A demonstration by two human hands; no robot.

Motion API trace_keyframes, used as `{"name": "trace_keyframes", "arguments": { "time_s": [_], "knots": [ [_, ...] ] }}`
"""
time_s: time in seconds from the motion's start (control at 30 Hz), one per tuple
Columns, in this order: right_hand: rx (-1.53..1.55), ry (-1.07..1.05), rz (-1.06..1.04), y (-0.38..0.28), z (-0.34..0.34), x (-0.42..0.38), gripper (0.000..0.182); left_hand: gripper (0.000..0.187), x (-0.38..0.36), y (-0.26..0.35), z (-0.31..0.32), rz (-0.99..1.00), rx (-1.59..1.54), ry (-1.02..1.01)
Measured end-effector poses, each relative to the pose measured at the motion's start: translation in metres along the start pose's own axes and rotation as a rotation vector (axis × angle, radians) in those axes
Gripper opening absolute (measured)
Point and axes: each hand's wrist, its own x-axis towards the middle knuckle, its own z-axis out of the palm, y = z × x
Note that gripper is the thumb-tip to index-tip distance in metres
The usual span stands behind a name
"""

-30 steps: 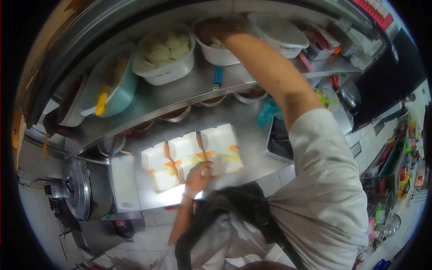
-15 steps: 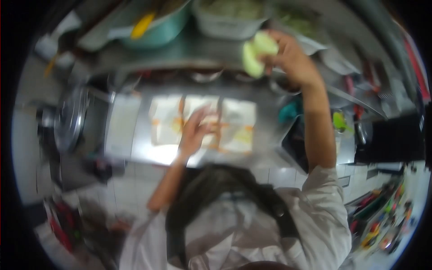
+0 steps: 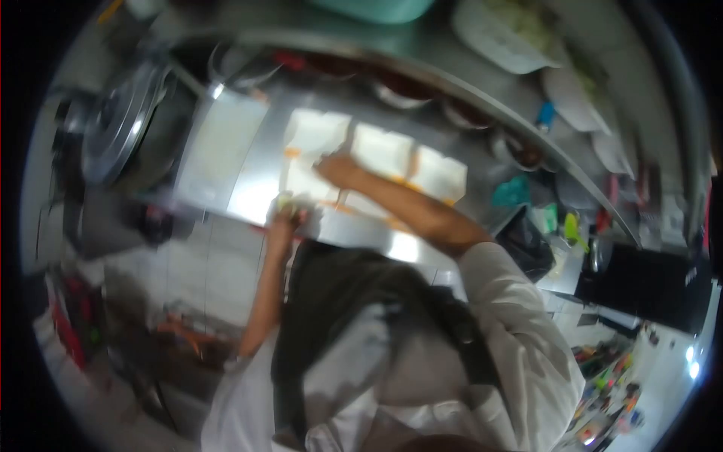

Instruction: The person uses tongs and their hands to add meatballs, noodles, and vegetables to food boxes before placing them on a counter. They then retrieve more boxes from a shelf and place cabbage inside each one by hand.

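Observation:
White open food boxes [image 3: 382, 145] lie side by side in a slanted row on the steel counter, with orange patches along their edges. My right hand [image 3: 340, 170] reaches across from the right and is over the left-hand box; its fingers look closed, and whatever they hold is hidden. At the counter's front edge, just below that box, is my left hand [image 3: 283, 218], blurred, with its fingers closed around a small pale green piece [image 3: 285, 201].
A white board [image 3: 222, 151] lies left of the boxes, beside a large lidded metal pot [image 3: 124, 124]. Bowls [image 3: 403, 94] stand under the raised shelf behind. On the shelf is a white tub [image 3: 501, 38] of pale shredded food. A black bag [image 3: 523, 245] sits at right.
My right hand came down and left from the shelf, where it held pale green pieces, to the left box. My left hand moved off the boxes to the front edge. The view turned.

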Motion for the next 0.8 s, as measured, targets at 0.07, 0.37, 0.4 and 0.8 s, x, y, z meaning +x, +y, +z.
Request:
{"name": "trace_keyframes", "arguments": {
  "time_s": [0.07, 0.37, 0.4, 0.8],
  "knots": [
    [-0.112, 0.029, 0.103, -0.001, 0.027, 0.025, 0.022, 0.031, 0.009, 0.021, 0.008, 0.038, 0.07, -0.068],
    [0.001, 0.125, 0.185, -0.039, -0.062, -0.07, 0.03, 0.034, 0.1, -0.029, 0.013, 0.446, 0.73, -0.19],
    [0.176, -0.037, 0.107, -0.05, -0.127, -0.106, 0.032, 0.036, 0.107, -0.038, 0.008, 0.485, 0.769, -0.178],
    [-0.295, 0.443, 0.659, 0.266, -0.349, -0.328, 0.037, 0.032, 0.059, 0.01, 0.057, 0.355, 0.573, -0.473]
  ]
}}
